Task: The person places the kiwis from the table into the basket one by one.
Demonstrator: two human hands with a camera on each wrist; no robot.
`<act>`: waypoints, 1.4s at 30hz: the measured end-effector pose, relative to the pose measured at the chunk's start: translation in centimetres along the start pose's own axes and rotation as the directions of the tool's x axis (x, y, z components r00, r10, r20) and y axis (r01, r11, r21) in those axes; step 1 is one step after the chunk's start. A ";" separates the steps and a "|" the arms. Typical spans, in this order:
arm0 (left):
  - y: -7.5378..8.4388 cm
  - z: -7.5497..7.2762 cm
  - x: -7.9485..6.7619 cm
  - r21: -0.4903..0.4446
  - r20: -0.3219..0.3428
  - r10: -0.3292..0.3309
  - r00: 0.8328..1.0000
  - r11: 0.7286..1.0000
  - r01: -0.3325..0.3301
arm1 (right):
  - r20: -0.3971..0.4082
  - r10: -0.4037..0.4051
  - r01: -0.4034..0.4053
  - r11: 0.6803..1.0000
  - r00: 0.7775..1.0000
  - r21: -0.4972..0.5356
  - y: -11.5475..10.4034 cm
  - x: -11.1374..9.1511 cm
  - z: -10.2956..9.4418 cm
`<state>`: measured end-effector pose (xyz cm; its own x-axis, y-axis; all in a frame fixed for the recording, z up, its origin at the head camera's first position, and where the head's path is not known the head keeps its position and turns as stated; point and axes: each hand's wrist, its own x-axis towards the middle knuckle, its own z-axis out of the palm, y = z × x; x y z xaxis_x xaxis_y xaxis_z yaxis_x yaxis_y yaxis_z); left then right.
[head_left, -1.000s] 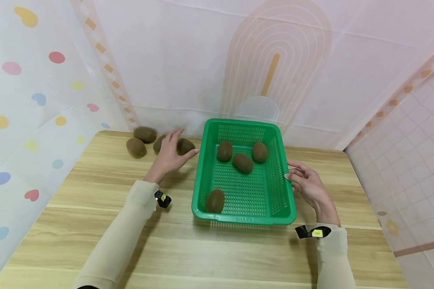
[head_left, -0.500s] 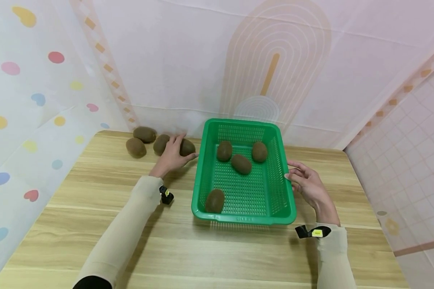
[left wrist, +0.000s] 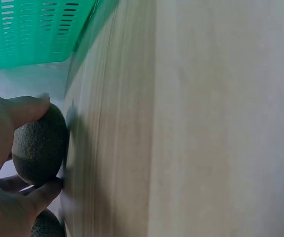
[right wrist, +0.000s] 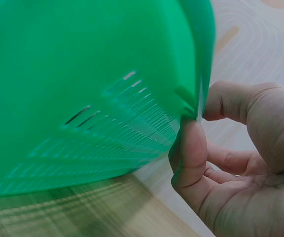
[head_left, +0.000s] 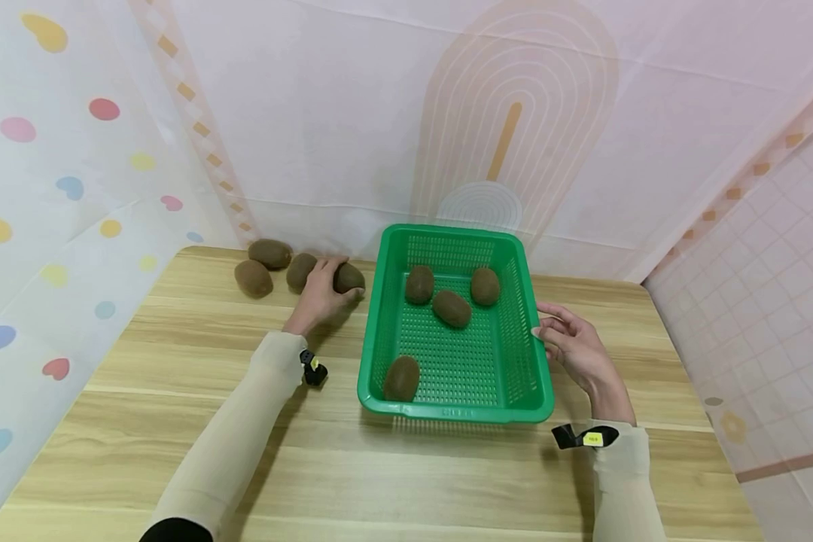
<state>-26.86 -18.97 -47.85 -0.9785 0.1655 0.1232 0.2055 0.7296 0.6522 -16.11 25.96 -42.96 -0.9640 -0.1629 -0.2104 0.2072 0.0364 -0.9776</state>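
Note:
In the head view my left hand [head_left: 318, 299] is at the back of the table, left of the basket. It grips a brown kiwi [head_left: 349, 277]; in the left wrist view thumb and fingers lie at opposite ends of that kiwi [left wrist: 41, 145], which sits low by the tabletop. My right hand [head_left: 578, 352] pinches the right rim of a green plastic basket [head_left: 455, 412] between thumb and fingers. Several kiwis lie inside the basket, such as a middle kiwi [head_left: 452, 309] and a near-left kiwi [head_left: 402, 379].
Just left of the gripped fruit rests another kiwi [head_left: 300, 272]. Farther left lie two more, a rear kiwi [head_left: 270, 254] and a front kiwi [head_left: 254, 279]. A patterned cloth backdrop [head_left: 325, 135] rises behind the wooden table [head_left: 413, 482].
My left hand has come down onto the rightmost loose kiwi, its thumb and fingers closing round it. The right hand stays on the basket rim; the middle kiwi in the basket shifted slightly left.

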 end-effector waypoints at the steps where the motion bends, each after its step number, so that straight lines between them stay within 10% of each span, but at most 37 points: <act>1: 0.0 0.0 -0.1 0.001 -0.002 0.003 1.000 1.000 -0.003 | 0.000 0.000 0.000 1.000 1.000 -0.004 0.0 0.0 0.0; 42: 2.7 -2.3 -2.0 -0.267 -0.081 0.007 0.997 0.963 -0.028 | 0.005 0.006 -0.006 1.000 1.000 0.000 0.0 -0.1 0.1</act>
<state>-24.37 -18.85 -44.66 -0.9753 0.1162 0.1879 0.2209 0.5210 0.8244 -16.02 25.90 -42.92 -0.9619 -0.1674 -0.2161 0.2129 0.0373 -0.9764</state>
